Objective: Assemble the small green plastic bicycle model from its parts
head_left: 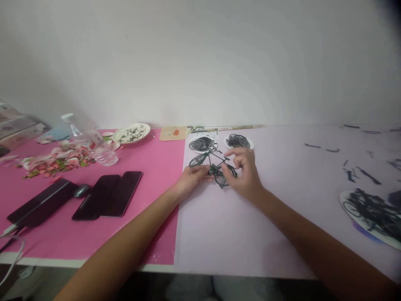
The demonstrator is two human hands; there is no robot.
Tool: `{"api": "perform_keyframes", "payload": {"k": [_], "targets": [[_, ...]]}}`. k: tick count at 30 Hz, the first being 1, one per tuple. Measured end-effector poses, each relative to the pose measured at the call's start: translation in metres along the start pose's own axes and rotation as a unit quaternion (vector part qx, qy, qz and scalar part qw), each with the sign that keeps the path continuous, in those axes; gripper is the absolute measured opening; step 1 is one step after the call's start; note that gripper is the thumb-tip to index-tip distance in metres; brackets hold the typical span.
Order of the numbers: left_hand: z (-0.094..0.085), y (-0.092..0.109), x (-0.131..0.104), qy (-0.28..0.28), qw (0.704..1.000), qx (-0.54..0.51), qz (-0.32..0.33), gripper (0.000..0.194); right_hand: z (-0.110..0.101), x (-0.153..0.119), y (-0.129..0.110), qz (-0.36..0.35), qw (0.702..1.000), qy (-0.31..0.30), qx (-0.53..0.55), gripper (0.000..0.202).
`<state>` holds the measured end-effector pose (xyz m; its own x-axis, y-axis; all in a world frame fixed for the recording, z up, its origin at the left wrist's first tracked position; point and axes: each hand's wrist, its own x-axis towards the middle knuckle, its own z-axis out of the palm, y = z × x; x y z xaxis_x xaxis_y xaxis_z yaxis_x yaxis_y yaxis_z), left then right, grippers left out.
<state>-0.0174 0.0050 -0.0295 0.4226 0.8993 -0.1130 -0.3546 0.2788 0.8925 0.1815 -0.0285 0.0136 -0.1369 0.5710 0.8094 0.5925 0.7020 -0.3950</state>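
Note:
A small dark model bicycle is held up above the pale part of the table, its front wheel to the left. My left hand has its fingers closed on the lower middle of the bicycle, near the pedals. At the rear wheel is my right hand, thumb against or very near the wheel and index finger curved above it beside the seat; its fingers are apart. Just behind the bicycle, two white plates carry dark wheels.
Dark loose parts and a plate of black pieces lie at the right. On the pink left side are two phones, a black box, a plastic bottle, petals and a filled plate. A wall stands behind.

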Motion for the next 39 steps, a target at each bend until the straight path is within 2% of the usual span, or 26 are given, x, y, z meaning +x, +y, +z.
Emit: {"api": "perform_keyframes", "payload": {"k": [4, 7, 12, 28, 31, 36, 39], "targets": [[-0.001, 0.001, 0.000, -0.018, 1.000, -0.013, 0.003, 0.039, 0.003, -0.002, -0.005, -0.032, 0.996, -0.082, 0.004, 0.038], [-0.001, 0.002, -0.001, -0.025, 1.000, -0.006, 0.000, 0.040, 0.006, -0.004, -0.004, -0.029, 0.995, -0.100, -0.005, 0.038], [-0.001, 0.002, -0.002, -0.044, 0.999, 0.014, 0.009, 0.041, 0.008, -0.005, -0.004, -0.026, 0.995, -0.093, -0.012, 0.039], [-0.001, 0.002, -0.002, -0.034, 0.999, 0.016, 0.006, 0.042, 0.010, -0.006, -0.008, -0.020, 0.997, -0.077, -0.001, 0.040], [-0.001, 0.001, -0.001, -0.013, 1.000, 0.013, 0.005, 0.040, 0.007, -0.006, -0.009, -0.017, 0.998, -0.053, 0.002, 0.037], [-0.002, -0.001, 0.000, 0.007, 1.000, -0.001, 0.003, 0.038, 0.001, -0.006, -0.006, -0.020, 1.000, 0.000, 0.019, 0.021], [-0.001, -0.001, 0.000, 0.015, 1.000, -0.013, 0.003, 0.036, 0.000, -0.008, -0.001, 0.017, 0.999, 0.025, 0.034, 0.013]]}}
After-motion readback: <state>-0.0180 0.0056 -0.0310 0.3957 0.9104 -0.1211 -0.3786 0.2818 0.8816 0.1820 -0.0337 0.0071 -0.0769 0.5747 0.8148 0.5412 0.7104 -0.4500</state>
